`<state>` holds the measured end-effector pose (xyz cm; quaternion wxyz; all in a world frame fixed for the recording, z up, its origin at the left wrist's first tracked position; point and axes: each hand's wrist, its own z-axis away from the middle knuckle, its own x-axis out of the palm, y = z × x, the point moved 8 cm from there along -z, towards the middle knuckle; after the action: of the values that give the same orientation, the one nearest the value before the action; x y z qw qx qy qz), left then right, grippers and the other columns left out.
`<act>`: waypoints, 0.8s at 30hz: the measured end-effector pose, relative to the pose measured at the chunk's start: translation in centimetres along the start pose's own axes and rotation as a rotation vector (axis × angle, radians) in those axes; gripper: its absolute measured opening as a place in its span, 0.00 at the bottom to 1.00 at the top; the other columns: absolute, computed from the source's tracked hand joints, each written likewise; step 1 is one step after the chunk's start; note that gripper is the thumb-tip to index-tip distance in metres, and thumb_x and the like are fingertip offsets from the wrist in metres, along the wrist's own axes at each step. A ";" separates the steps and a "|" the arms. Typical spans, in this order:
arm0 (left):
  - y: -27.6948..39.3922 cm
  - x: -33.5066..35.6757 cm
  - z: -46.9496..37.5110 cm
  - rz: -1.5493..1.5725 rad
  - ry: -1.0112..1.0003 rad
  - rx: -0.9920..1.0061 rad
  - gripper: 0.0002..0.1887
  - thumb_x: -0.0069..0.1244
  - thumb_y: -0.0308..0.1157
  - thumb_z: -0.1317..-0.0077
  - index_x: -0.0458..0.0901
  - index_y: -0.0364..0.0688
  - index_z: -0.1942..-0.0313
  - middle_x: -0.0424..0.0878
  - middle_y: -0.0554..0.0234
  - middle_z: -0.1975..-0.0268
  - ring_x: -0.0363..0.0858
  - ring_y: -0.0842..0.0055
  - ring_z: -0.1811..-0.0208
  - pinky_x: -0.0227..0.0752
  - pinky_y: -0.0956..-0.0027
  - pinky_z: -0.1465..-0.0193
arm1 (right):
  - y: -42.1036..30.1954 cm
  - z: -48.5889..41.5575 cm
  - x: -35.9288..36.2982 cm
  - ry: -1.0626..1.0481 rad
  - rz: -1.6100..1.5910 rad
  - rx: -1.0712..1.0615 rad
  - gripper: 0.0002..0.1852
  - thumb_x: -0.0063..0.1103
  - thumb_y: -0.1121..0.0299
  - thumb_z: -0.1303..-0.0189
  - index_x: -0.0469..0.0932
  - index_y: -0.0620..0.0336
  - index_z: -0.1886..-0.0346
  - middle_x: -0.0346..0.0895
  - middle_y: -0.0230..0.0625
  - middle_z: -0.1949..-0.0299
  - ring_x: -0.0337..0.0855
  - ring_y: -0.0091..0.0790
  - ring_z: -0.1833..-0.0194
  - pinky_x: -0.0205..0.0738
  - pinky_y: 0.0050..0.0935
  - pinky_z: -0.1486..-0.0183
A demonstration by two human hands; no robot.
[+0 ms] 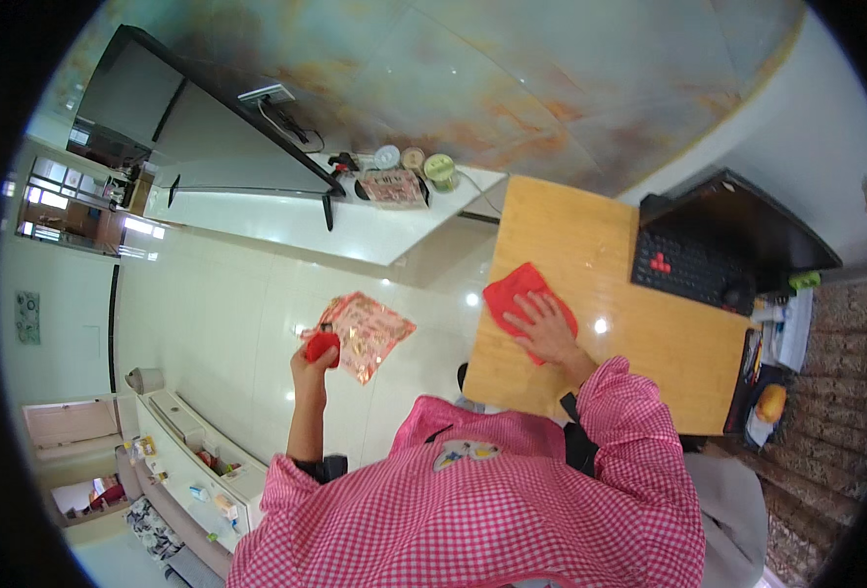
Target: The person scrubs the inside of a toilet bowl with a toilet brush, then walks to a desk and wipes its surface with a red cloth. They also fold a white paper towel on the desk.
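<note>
My right hand (pixel 543 323) lies flat on a red cloth (pixel 515 288), fingers spread. The cloth rests on the left part of a light wooden desktop (pixel 565 228). Off the desk's left side, above the floor, my left hand (pixel 314 361) is closed around a small red bundle (pixel 323 348), probably folded cloth. A pink and gold patterned plastic bag (pixel 369 331) extends from that same hand; its printing is not legible. How the bag is gripped is partly hidden by the red bundle.
A black keyboard (pixel 687 268) and a monitor (pixel 742 220) occupy the desk's right end. A yellow object (pixel 771 403) sits beyond its edge. Across the gap, a white TV cabinet (pixel 286 224) bears a large television (pixel 205 132), several lidded containers (pixel 440 169) and another patterned packet (pixel 394 189).
</note>
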<state>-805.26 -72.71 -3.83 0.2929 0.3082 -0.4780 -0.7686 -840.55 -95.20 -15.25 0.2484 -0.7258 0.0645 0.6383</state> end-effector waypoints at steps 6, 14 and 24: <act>-2.0 -5.6 -1.6 -0.043 0.071 -0.048 0.17 0.58 0.23 0.51 0.79 0.31 0.59 0.82 0.61 0.63 0.78 0.77 0.63 0.70 0.74 0.56 | 14.1 -12.7 -1.8 0.066 0.255 0.337 0.28 0.48 0.51 0.41 0.62 0.39 0.35 0.54 0.37 0.32 0.53 0.46 0.33 0.46 0.50 0.34; -3.5 -6.0 -4.6 -0.012 0.075 -0.122 0.18 0.57 0.20 0.51 0.78 0.31 0.57 0.81 0.61 0.62 0.79 0.76 0.63 0.71 0.74 0.57 | 12.1 -17.2 0.7 0.196 0.174 0.179 0.28 0.47 0.51 0.40 0.62 0.40 0.36 0.60 0.39 0.35 0.57 0.46 0.35 0.49 0.48 0.35; -2.6 -3.3 -5.1 -0.017 -0.032 -0.131 0.15 0.56 0.20 0.50 0.78 0.31 0.59 0.81 0.62 0.64 0.78 0.77 0.64 0.71 0.75 0.58 | 18.4 -3.5 -1.2 0.174 0.430 0.860 0.34 0.41 0.47 0.37 0.49 0.45 0.30 0.45 0.44 0.29 0.50 0.50 0.32 0.43 0.52 0.32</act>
<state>-799.72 -72.08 -7.39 0.2983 0.2800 -0.4288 -0.8055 -845.17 -112.99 -18.96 0.3819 -0.5782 0.4915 0.5275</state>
